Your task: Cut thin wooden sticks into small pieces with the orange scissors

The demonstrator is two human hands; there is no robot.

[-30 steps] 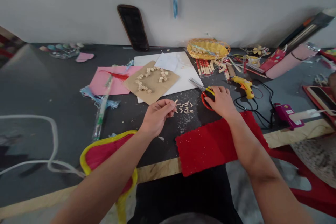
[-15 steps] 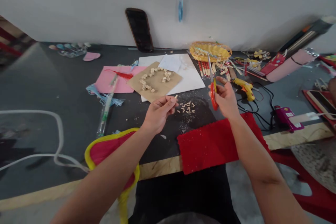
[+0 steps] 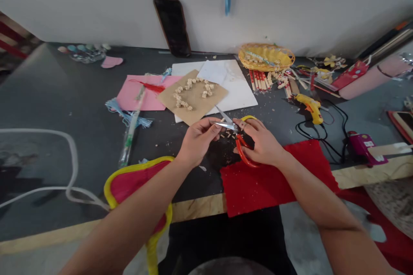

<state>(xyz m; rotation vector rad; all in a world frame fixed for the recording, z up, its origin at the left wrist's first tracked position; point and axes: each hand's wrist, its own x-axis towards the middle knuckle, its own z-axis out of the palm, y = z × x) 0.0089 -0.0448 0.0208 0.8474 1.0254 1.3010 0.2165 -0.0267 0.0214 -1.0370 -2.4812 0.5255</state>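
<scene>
My right hand [image 3: 260, 142] holds scissors [image 3: 245, 152] with red and yellow handles, their blades parted and pointing left. My left hand [image 3: 198, 139] pinches a small pale stick [image 3: 222, 120] at the blades. Short cut pieces [image 3: 229, 134] lie on the dark table beneath the scissors. Beyond my hands, clusters of pale bits [image 3: 183, 103] form a curve on a brown paper square [image 3: 196, 94], which partly covers white sheets [image 3: 241, 88].
A yellow basket [image 3: 266, 58], red-marked sticks [image 3: 258, 80] and a yellow glue gun [image 3: 311, 107] stand to the right. Red cloth [image 3: 258, 189] lies at the front edge. Pink paper [image 3: 125, 94] and blue tassels [image 3: 140, 121] are left; a phone [image 3: 172, 25] leans on the wall.
The scissors have swung down and left from upright to my left hand, and their blades have opened around the stick's area. The camera view has shifted slightly.
</scene>
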